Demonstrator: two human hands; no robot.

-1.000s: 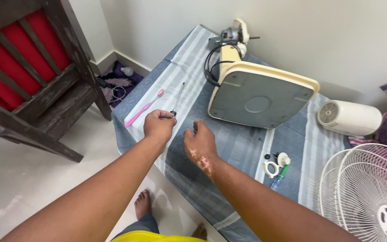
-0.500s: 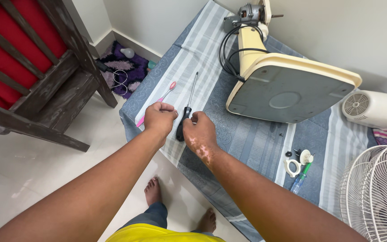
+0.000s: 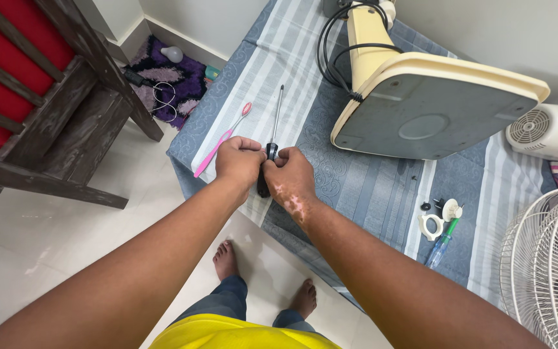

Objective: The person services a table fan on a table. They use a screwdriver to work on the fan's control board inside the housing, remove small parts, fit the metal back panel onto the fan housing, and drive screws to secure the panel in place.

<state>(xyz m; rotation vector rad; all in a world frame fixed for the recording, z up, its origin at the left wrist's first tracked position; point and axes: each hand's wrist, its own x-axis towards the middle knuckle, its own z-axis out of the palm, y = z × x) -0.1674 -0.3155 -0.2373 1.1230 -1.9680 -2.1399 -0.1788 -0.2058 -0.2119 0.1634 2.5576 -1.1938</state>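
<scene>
A black-handled screwdriver [image 3: 275, 123] with a long metal shaft lies on the striped blue-grey cloth [image 3: 369, 187], tip pointing away from me. My left hand [image 3: 239, 161] and my right hand [image 3: 290, 176] close on its handle from either side near the cloth's front edge. A pink toothbrush [image 3: 222, 139] lies just left of my left hand. Beyond, a cream fan base [image 3: 437, 106] lies tipped on its side with black cable wrapped on its column.
A green-handled tool [image 3: 442, 242], a white ring and small black parts lie at the right of the cloth. A white fan guard [image 3: 547, 265] stands far right, a white motor housing [image 3: 550, 132] behind it. A dark wooden chair with red cushions [image 3: 40, 97] stands left, a purple rug behind.
The view has shifted closer over the cloth. My hands came together on the screwdriver handle, which lay beside them before.
</scene>
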